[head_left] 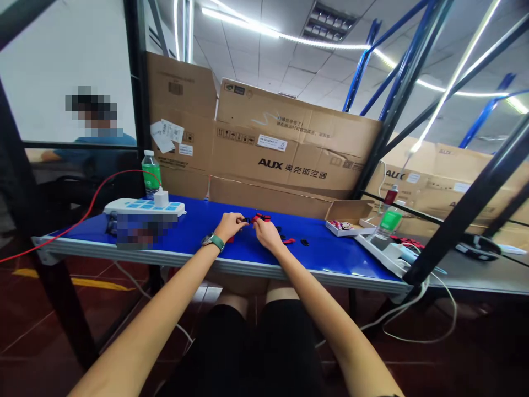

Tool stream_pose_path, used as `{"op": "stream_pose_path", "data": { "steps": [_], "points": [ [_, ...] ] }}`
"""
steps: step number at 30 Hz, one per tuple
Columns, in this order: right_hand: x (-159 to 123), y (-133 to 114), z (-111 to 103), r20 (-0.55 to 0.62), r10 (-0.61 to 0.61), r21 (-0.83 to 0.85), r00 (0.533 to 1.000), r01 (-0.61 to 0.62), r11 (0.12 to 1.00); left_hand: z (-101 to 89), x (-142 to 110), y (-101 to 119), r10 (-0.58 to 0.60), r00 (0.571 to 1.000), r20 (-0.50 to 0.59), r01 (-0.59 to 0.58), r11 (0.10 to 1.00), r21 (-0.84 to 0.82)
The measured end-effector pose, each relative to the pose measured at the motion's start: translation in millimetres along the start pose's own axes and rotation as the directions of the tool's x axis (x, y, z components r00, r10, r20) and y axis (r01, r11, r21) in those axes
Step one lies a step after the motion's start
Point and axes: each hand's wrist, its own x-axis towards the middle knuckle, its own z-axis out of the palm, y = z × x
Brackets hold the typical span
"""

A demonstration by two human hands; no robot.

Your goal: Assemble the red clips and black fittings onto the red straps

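Observation:
My left hand [230, 225], with a green-strapped watch [214, 241] on its wrist, pinches a small black piece [246, 221] just above the blue tabletop [326, 255]. Beside it, my right hand [268, 234] has its fingers closed at a small red piece [255, 218]; its exact kind is too small to make out. Behind the fingers lies a little cluster of red and black pieces [266, 217]. To the right of my right hand rest another red piece [289, 241] and a flat black piece [305, 242].
A white power strip [144, 208] with a plugged-in charger [161, 197] and a green-labelled bottle [151, 175] stand at the left. An open carton [349, 226] holds small parts at the right. Cardboard [289, 149] walls the back. A person [93, 138] sits beyond the left frame.

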Motion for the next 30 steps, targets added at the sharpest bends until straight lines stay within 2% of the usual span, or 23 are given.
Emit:
{"op": "stream_pose_path", "data": {
  "steps": [5,10,18,23,26,30],
  "points": [
    [6.3,-7.3,14.4,0.014,-0.012,0.004,1.0,0.012,1.0,0.7,1.6,-2.2,0.067,0.996,0.06,-0.072,0.994,0.084],
    [4.6,-3.6,16.3,-0.037,0.021,-0.01,0.999,-0.021,1.0,0.1,2.5,1.6,0.169,0.983,0.074,-0.181,0.962,0.207],
    [2.0,-2.6,12.6,-0.081,0.034,0.014,0.996,-0.033,0.999,-0.2,1.1,4.3,0.191,0.979,0.073,-0.202,0.956,0.212],
    [1.3,-0.4,15.5,-0.038,0.011,0.03,0.999,-0.01,1.0,0.2,0.3,7.0,0.247,0.961,0.122,-0.27,0.936,0.227],
    [0.7,1.7,16.8,-0.038,-0.006,0.114,0.999,0.01,0.993,0.6,-0.4,9.8,0.267,0.951,0.153,-0.296,0.93,0.218],
    [1.8,3.4,18.0,-0.062,-0.003,0.306,0.998,0.021,0.952,2.7,-1.2,11.6,0.24,0.954,0.178,-0.275,0.939,0.208]
  ]
}}
